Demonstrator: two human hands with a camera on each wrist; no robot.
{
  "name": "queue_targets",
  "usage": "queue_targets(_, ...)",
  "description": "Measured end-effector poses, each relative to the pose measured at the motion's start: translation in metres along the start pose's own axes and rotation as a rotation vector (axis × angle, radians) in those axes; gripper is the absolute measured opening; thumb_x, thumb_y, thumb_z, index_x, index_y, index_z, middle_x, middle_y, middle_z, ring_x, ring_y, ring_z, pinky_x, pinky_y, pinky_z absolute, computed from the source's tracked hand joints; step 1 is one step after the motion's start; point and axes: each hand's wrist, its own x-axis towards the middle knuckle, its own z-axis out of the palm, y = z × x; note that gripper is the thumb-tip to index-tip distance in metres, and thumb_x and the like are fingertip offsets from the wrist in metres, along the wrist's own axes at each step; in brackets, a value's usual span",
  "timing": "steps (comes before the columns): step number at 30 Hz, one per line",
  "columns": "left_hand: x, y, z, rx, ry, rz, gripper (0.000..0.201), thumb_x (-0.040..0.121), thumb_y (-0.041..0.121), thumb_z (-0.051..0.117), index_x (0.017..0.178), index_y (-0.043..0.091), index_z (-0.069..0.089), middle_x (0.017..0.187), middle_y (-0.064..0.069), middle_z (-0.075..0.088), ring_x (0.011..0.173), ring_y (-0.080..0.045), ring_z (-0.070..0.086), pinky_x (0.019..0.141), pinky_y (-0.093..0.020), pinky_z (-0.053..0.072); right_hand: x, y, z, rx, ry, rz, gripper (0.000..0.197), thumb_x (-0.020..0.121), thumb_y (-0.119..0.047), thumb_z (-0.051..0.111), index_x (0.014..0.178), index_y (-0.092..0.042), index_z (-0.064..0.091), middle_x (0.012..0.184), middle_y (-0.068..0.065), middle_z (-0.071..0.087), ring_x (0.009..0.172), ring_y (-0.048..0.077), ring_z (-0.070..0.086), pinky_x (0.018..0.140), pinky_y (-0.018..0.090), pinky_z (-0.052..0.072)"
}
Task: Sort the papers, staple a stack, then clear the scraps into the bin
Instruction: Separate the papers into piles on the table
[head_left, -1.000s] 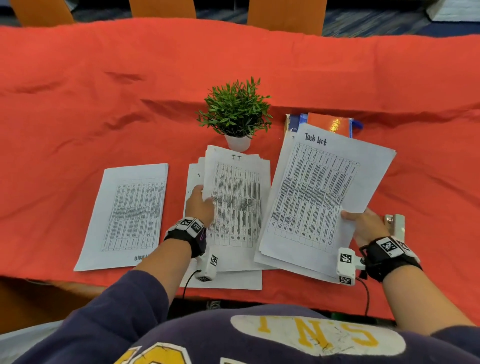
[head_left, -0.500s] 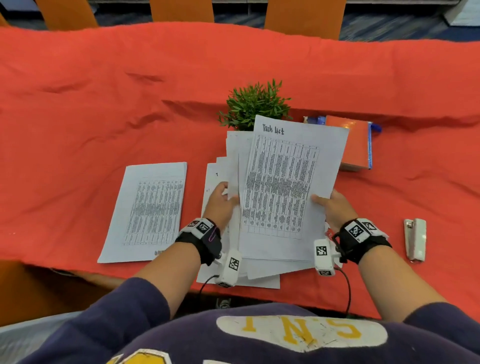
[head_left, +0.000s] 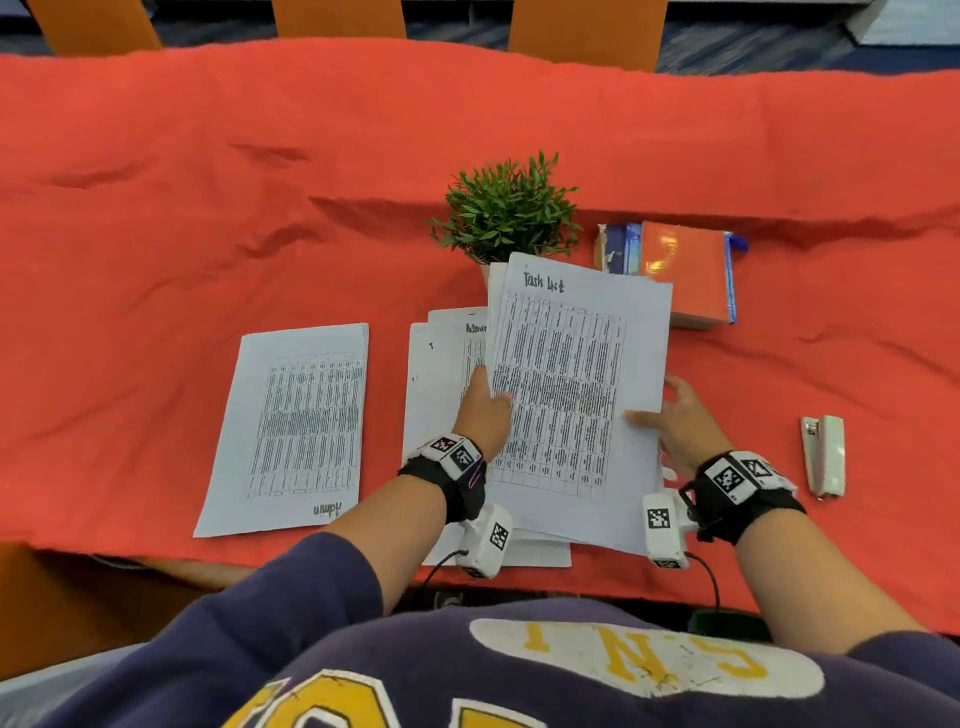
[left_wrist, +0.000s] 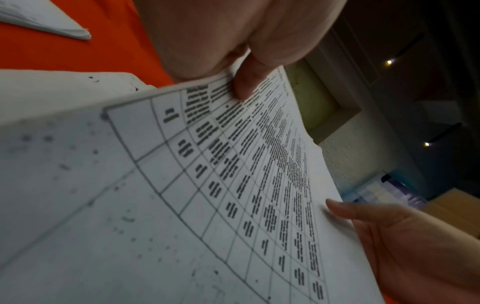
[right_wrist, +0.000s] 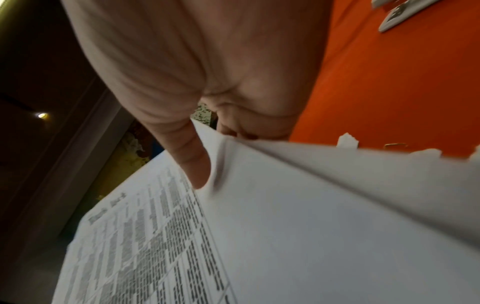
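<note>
Far left on the orange cloth (head_left: 156, 234), a lone printed sheet marked "Admin" (head_left: 291, 426), lying flat and well apart from the hands. Next to it, a loose pile of papers (head_left: 441, 364) fanned on the cloth, partly covered. Above that pile, the left hand (head_left: 485, 410), thumb curled over the left edge of the "Task List" stack (head_left: 576, 395) and pinching it, the other fingers hidden beneath the sheets. Stack lifted clear of the cloth, tilted toward the person, its top edge in front of the small potted plant (head_left: 511, 208). On the stack's right edge, the right hand (head_left: 675, 421), thumb pressed on the top page, fingers tucked under and gripping. Behind and to the right, an orange book (head_left: 680, 270) atop a blue one. Torn paper scraps (right_wrist: 346, 140) just beside the right hand, on the cloth. Farthest right, a white stapler (head_left: 823, 454), lying flat and untouched.
</note>
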Motion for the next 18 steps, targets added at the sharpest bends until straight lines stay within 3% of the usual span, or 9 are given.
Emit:
queue_targets(1, 0.001, -0.001, 0.001, -0.004, -0.012, 0.001, 0.06, 0.1, 0.012, 0.036, 0.152, 0.027, 0.011, 0.159, -0.004, 0.02, 0.106, -0.018, 0.058, 0.076, -0.029, 0.055, -0.002, 0.002, -0.002, -0.046, -0.021, 0.012, 0.055, 0.081, 0.006, 0.066, 0.131, -0.008, 0.047, 0.117, 0.014, 0.066, 0.092, 0.024, 0.067, 0.081, 0.04, 0.056)
queue_targets(2, 0.004, -0.003, 0.002, -0.009, -0.026, 0.007, 0.059, 0.099, 0.009, 0.036, 0.152, 0.027, 0.014, 0.154, -0.004, 0.027, 0.087, -0.013, 0.059, 0.065, -0.025, 0.053, -0.002, 0.005, -0.005, -0.084, -0.026, 0.016, 0.046, 0.083, 0.006, 0.065, 0.125, -0.006, 0.055, 0.117, 0.014, 0.066, 0.091, 0.025, 0.067, 0.082, 0.039, 0.056)
queue_targets(4, 0.01, -0.008, 0.006, 0.006, -0.051, 0.048, 0.05, 0.096, 0.006, 0.038, 0.144, 0.02, 0.031, 0.125, 0.002, 0.045, 0.066, -0.012, 0.05, 0.053, -0.026, 0.044, -0.003, 0.013, -0.01, -0.078, 0.027, 0.019, 0.04, 0.082, 0.007, 0.065, 0.118, -0.009, 0.061, 0.111, 0.013, 0.068, 0.091, 0.029, 0.067, 0.088, 0.046, 0.054)
queue_targets(6, 0.017, -0.018, 0.006, 0.11, -0.017, 0.081, 0.03, 0.095, 0.008, 0.043, 0.125, 0.012, 0.046, 0.108, 0.002, 0.05, 0.082, -0.019, 0.054, 0.069, -0.031, 0.046, -0.004, 0.019, -0.017, -0.027, 0.113, 0.013, 0.042, 0.081, 0.011, 0.062, 0.119, -0.007, 0.06, 0.1, 0.009, 0.068, 0.086, 0.028, 0.065, 0.088, 0.046, 0.052)
queue_targets(9, 0.033, -0.045, -0.005, 0.371, 0.133, 0.002, 0.032, 0.092, 0.015, 0.053, 0.123, 0.007, 0.048, 0.122, -0.011, 0.047, 0.111, -0.028, 0.052, 0.091, -0.036, 0.045, -0.005, 0.027, -0.033, 0.052, 0.202, -0.002, 0.038, 0.082, 0.014, 0.058, 0.109, -0.012, 0.063, 0.091, 0.003, 0.069, 0.08, 0.025, 0.065, 0.086, 0.045, 0.052)
queue_targets(11, 0.041, -0.063, -0.015, 0.532, 0.195, -0.106, 0.044, 0.089, 0.017, 0.06, 0.129, 0.007, 0.045, 0.132, -0.016, 0.039, 0.122, -0.031, 0.044, 0.096, -0.036, 0.043, -0.008, 0.03, -0.044, 0.083, 0.246, 0.001, 0.036, 0.082, 0.014, 0.057, 0.096, -0.018, 0.065, 0.089, 0.003, 0.069, 0.073, 0.021, 0.066, 0.086, 0.046, 0.051)
queue_targets(13, 0.044, -0.076, -0.02, 0.605, 0.192, -0.161, 0.059, 0.084, 0.018, 0.068, 0.134, 0.008, 0.04, 0.136, -0.017, 0.032, 0.129, -0.031, 0.034, 0.1, -0.036, 0.041, -0.01, 0.033, -0.054, 0.102, 0.263, 0.009, 0.035, 0.081, 0.014, 0.056, 0.093, -0.017, 0.065, 0.093, 0.008, 0.067, 0.079, 0.027, 0.063, 0.091, 0.05, 0.048)
queue_targets(16, 0.053, -0.085, -0.022, 0.532, 0.212, -0.199, 0.082, 0.076, 0.014, 0.076, 0.142, 0.01, 0.028, 0.139, -0.016, 0.03, 0.132, -0.031, 0.034, 0.104, -0.035, 0.04, -0.012, 0.036, -0.065, 0.15, 0.253, 0.015, 0.035, 0.082, 0.014, 0.055, 0.107, -0.008, 0.064, 0.101, 0.011, 0.066, 0.096, 0.034, 0.061, 0.093, 0.05, 0.048)
queue_targets(18, 0.058, -0.083, -0.024, 0.438, 0.232, -0.277, 0.083, 0.076, 0.006, 0.072, 0.144, 0.01, 0.024, 0.139, -0.016, 0.032, 0.127, -0.03, 0.043, 0.099, -0.033, 0.045, -0.014, 0.034, -0.068, 0.174, 0.249, 0.019, 0.04, 0.083, 0.015, 0.054, 0.118, -0.003, 0.059, 0.096, 0.009, 0.07, 0.093, 0.031, 0.063, 0.084, 0.044, 0.055)
